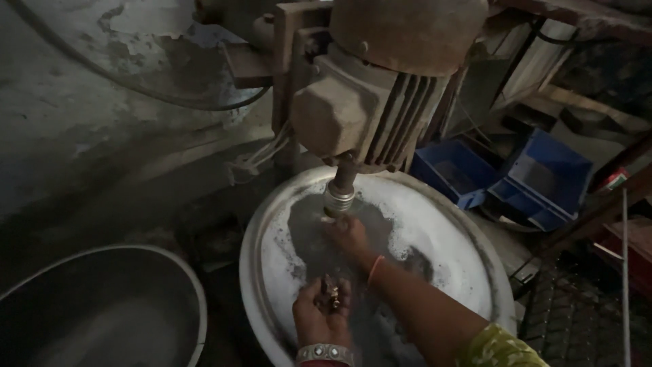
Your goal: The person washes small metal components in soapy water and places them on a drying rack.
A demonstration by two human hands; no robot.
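Note:
My right hand [348, 234] reaches up under the metal chuck [339, 198] of a rusty motor-driven machine [370, 102], its fingers pinched at the chuck's lower end on something too small to make out. My left hand [320, 311], wearing a wide metal bangle, is cupped palm up just below it and holds several small dark metal pieces [331, 292]. Both hands are over a large round metal basin [462, 224] whose floor is dusted with dark powder.
A second large round basin [197, 299] sits at the lower left. Blue plastic bins [543, 177] lie to the right of the machine. A rough stained wall [81, 102] with a cable across it stands behind. A metal grate [577, 319] and a thin rod are at the lower right.

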